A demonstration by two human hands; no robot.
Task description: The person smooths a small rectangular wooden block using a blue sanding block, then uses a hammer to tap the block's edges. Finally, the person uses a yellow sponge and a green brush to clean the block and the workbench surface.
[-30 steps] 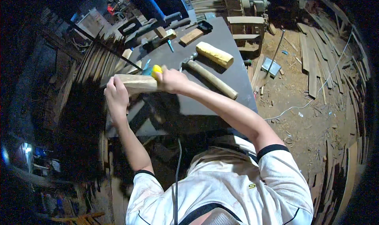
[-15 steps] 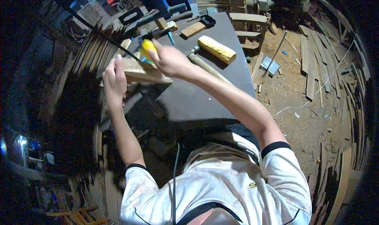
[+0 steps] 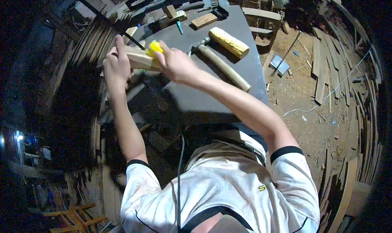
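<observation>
My left hand (image 3: 117, 65) grips the left end of a pale wooden block (image 3: 141, 60) above the table's left side, thumb raised. My right hand (image 3: 177, 64), slightly blurred, is closed around the yellow handle (image 3: 154, 48) of what looks like a handsaw. From there a long, narrow dark blade (image 3: 110, 24) slants up to the far left, seen nearly edge-on. The right hand partly covers the block's right end. Right of it a hammer (image 3: 223, 66) with a wooden handle lies on the dark table (image 3: 212, 98), beside a rough-cut yellowish wood piece (image 3: 229, 43).
At the table's far side lie a flat wood block (image 3: 205, 20), a small upright block (image 3: 169, 11) and a blue pen-like item (image 3: 179, 27). Stacked boards (image 3: 92, 49) stand left. On the floor at right are a metal plate with a rod (image 3: 280, 65), planks (image 3: 321, 69) and a cable (image 3: 302, 110).
The tabletop has shifted slightly upward in view. The saw blade appears higher relative to the block, and more of the hammer's handle shows beside my right arm. Both hands keep their holds.
</observation>
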